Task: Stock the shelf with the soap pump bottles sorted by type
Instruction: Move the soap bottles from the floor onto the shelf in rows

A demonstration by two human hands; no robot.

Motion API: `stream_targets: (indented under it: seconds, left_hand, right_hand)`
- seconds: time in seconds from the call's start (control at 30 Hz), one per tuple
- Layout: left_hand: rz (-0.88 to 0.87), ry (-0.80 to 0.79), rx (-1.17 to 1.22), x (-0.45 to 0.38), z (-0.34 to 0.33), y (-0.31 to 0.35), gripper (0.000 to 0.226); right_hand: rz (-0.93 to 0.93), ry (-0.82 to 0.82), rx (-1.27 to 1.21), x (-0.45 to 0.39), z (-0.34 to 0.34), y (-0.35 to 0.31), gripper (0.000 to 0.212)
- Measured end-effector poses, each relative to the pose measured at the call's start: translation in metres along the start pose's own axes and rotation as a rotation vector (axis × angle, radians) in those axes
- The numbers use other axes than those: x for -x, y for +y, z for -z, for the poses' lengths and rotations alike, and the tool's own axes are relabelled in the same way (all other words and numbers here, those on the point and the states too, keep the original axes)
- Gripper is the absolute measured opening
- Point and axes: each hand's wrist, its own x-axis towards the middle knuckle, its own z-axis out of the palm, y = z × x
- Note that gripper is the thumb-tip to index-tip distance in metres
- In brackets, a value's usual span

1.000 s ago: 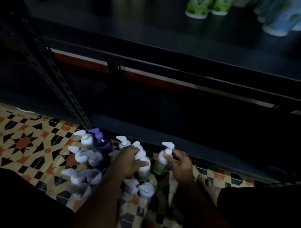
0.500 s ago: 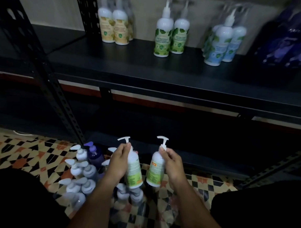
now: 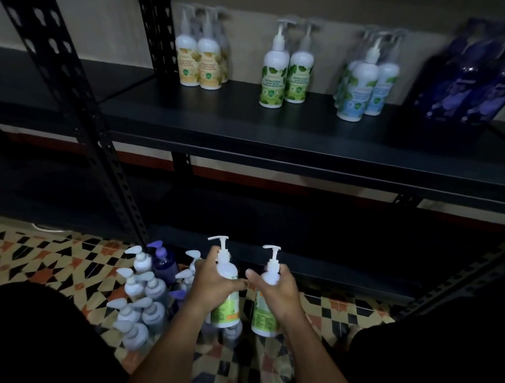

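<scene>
Blurred purple packs (image 3: 473, 75), cropped right.

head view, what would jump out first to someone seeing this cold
Two hands low in the middle, each lifting a green-label pump bottle: the left hand holds one bottle, the right hand the other. Above them, the dark shelf carries colour-sorted groups: yellow bottles, green bottles, blue bottles and purple packs at far right. A cluster of unsorted bottles stands on the patterned floor at lower left.
</scene>
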Motion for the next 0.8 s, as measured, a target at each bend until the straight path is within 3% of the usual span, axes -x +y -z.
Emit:
stream_targets:
  seconds: [0.07, 0.2, 0.47, 0.6, 0.8]
  left_hand:
    - [-0.013, 0.076, -0.024, 0.001, -0.003, -0.003, 0.078]
    - [-0.059, 0.156, 0.052, 0.004, -0.005, -0.004, 0.073]
    - [-0.096, 0.018, 0.308, 0.004, 0.0, -0.007, 0.07]
    - [-0.111, -0.087, 0.341, 0.005, -0.001, -0.002, 0.071]
    - [-0.128, 0.048, 0.279, 0.015, -0.02, 0.002, 0.057]
  right_hand:
    - [0.032, 0.021, 0.041, 0.002, 0.002, 0.001, 0.055]
    - [0.074, 0.052, 0.074, 0.001, 0.004, 0.006, 0.065]
    - [0.036, 0.19, -0.051, 0.011, 0.017, -0.006, 0.07]
    - [0.063, 0.12, -0.095, 0.012, 0.021, -0.014, 0.05]
    - [0.105, 0.001, -0.044, 0.018, 0.014, -0.022, 0.029]
